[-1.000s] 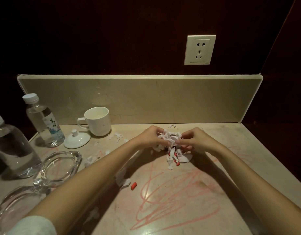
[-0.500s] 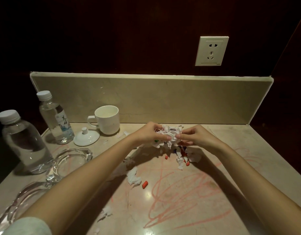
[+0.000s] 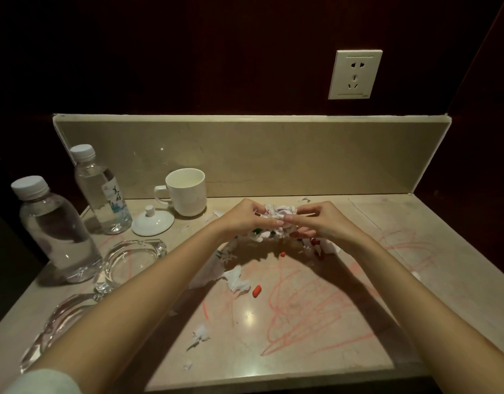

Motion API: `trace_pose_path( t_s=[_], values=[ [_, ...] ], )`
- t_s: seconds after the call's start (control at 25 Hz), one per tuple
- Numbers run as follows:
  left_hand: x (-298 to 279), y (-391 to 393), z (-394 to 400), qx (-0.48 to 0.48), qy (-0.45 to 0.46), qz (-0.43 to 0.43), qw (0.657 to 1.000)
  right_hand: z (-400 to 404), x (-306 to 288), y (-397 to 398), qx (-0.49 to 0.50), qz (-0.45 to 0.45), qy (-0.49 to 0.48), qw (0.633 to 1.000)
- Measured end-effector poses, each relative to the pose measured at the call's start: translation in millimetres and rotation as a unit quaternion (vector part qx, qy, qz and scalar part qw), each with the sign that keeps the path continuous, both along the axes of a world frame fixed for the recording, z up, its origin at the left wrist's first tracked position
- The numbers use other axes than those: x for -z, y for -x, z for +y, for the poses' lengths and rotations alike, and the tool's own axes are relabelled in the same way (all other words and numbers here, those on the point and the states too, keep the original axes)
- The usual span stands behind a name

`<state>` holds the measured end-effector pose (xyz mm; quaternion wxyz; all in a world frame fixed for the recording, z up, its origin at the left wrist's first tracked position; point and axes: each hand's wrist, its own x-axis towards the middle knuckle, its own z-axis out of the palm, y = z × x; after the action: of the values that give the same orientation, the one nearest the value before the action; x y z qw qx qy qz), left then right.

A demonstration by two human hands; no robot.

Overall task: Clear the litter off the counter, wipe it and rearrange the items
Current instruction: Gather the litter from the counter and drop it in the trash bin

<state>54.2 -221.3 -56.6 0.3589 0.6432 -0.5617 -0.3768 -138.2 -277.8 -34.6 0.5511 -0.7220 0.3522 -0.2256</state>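
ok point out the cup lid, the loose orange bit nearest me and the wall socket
cup lid [image 3: 152, 222], head view, on its white dome
orange bit [image 3: 256, 290], head view, on its middle
wall socket [image 3: 355, 74], head view, on the faceplate centre

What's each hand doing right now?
Left hand: curled around the wad of torn paper litter.
Right hand: gripping the same wad from the other side.
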Motion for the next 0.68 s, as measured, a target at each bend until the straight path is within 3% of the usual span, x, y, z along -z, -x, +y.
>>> trace_pose_path(
  t_s=[0.36, 0.68],
  values=[
    [-21, 17, 62, -0.038, 0.01, -0.013, 0.999, 39, 0, 9, -0.054, -0.052, -0.034, 0.997],
    [-8, 15, 167, -0.145, -0.011, -0.01, 0.989, 126, 13, -4, -0.109, -0.044, -0.022, 0.993]
  ],
)
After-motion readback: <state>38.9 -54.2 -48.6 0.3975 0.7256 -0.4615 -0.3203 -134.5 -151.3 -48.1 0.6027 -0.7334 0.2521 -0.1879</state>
